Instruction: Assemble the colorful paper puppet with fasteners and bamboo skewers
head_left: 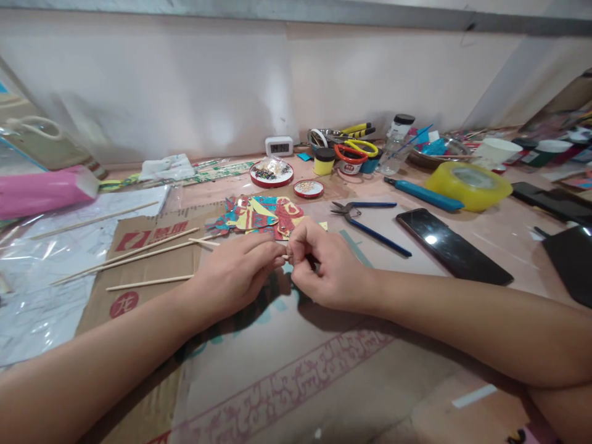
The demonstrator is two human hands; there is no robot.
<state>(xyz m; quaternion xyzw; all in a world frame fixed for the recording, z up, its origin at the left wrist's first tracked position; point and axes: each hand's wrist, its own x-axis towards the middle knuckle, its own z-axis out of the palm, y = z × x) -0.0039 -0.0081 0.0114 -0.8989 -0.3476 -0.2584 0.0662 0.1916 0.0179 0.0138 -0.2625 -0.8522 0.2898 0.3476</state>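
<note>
My left hand (238, 271) and my right hand (324, 265) meet over a sheet of cardboard (152, 240), fingertips pinched together on the end of a thin wooden stick (285, 257). Most of that stick is hidden by my fingers. Just beyond my knuckles lies a colourful flat puppet figure (259, 216) in red, yellow and teal. Several loose wooden sticks (139, 253) lie on the cardboard to the left of my left hand.
Blue-handled pliers (365, 222), a black phone (451, 246) and a yellow tape roll (467, 184) lie to the right. At the back stand bead dishes (272, 174), a small clock (279, 145), scissors (356, 149) and jars. A pink roll (44, 191) and plastic sheet lie left.
</note>
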